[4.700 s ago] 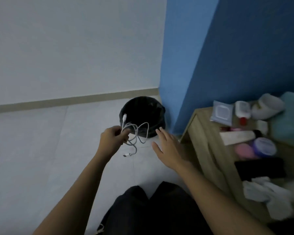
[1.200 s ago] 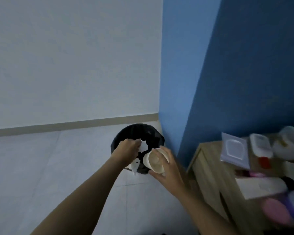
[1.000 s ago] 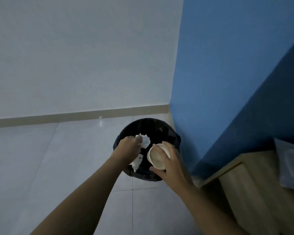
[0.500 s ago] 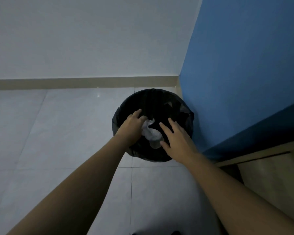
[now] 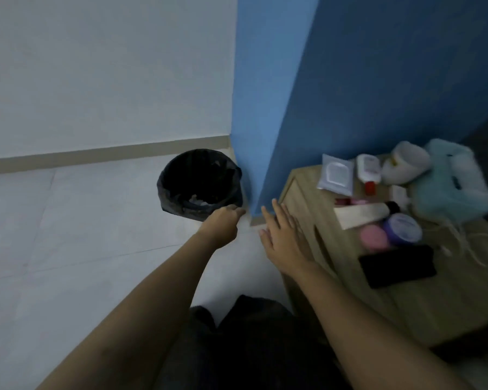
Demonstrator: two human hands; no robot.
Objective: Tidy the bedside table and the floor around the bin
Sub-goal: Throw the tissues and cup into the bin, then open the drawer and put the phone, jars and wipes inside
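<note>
One bin (image 5: 166,192) holds pale scraps (image 5: 198,202); left hand (image 5: 223,224) loose-fingered, right hand (image 5: 283,238) straight-fingered, both gripping nothing, beside cluttered bedside table (image 5: 406,305).

Left hand (image 5: 223,225) by bin (image 5: 165,194), right hand (image 5: 285,239) fingers straight

The inside of the bin (image 5: 181,175) was dark, and the pale bits (image 5: 199,203) at its bottom were too dim to name. On the table (image 5: 406,311), the soft teal thing (image 5: 457,190) and the white cord (image 5: 462,243) were smeared. The table ran off the right edge. Words on the purple jar (image 5: 403,228) were too small to read.
</note>
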